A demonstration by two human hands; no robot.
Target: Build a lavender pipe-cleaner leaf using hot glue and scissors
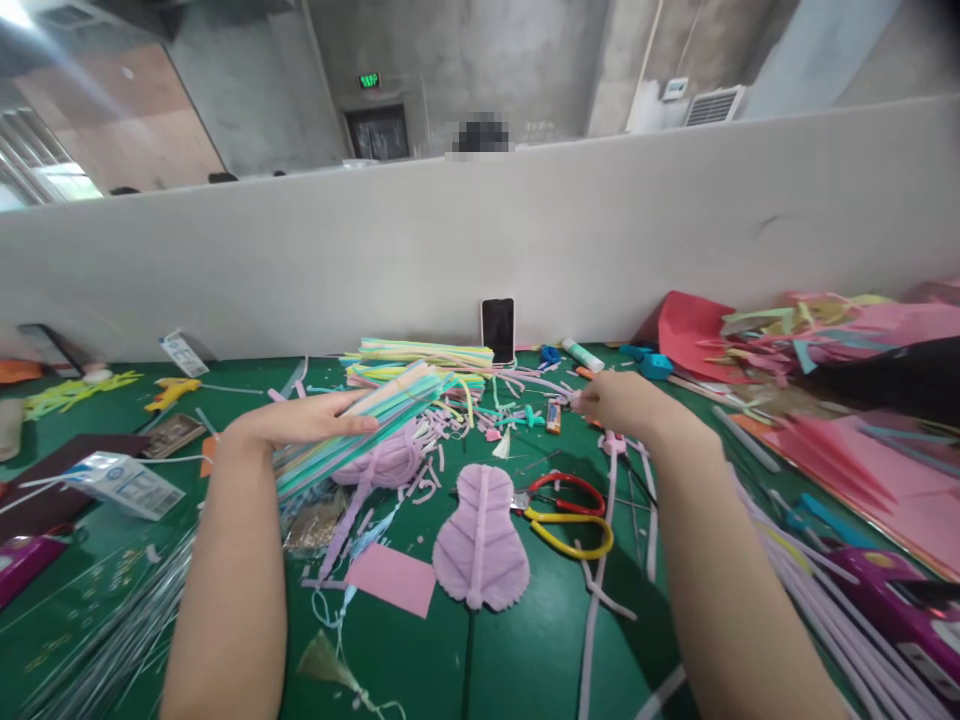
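Observation:
My left hand point(319, 417) is closed on a bundle of pastel chenille stems point(401, 405), tilted up to the right. Under it are a lavender fuzzy coil point(386, 460) and a clear bag point(315, 525). On the right, my right hand point(626, 405) is pinched at the end of thin lavender strips point(536, 380); its fingertips are partly hidden, so what it grips is unclear. Between my arms lies a lavender gourd-shaped fuzzy piece point(480, 540) with leaf-like veins. Touching its right side are scissors with one red and one yellow handle point(574, 530).
A phone point(498, 330) leans on the white partition point(450, 240). On the left are a yellow glue gun point(171, 392), a milk carton point(127, 485) and wires point(112, 620). Pink paper point(862, 470) and lavender stems point(840, 620) lie right. A pink card point(394, 578) is in front.

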